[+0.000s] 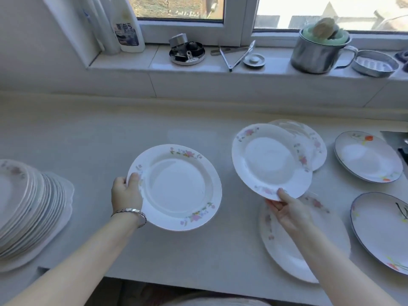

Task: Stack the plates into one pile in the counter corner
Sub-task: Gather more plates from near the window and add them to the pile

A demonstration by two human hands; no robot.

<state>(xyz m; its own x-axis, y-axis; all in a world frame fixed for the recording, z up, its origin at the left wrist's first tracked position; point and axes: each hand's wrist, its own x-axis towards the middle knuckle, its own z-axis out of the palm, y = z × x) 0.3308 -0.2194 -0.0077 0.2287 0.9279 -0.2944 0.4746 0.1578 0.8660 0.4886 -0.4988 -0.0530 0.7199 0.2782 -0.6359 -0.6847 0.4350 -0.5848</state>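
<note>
- Left hand (pixel 126 193) clamps a floral plate (pixel 176 187) by its nine o'clock rim.
- Right hand (pixel 287 208) pinches a tilted plate (pixel 269 161).
- Best: level both, then lower them squarely onto the pile (pixel 28 206) at nine o'clock.

Floral plates (pixel 176 186) scattered — tall pile (pixel 28 206) far left.

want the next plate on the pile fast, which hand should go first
Left. The left hand holds a plate by its rim, nearest the pile at the left. The right hand holds its plate farther off.
</note>
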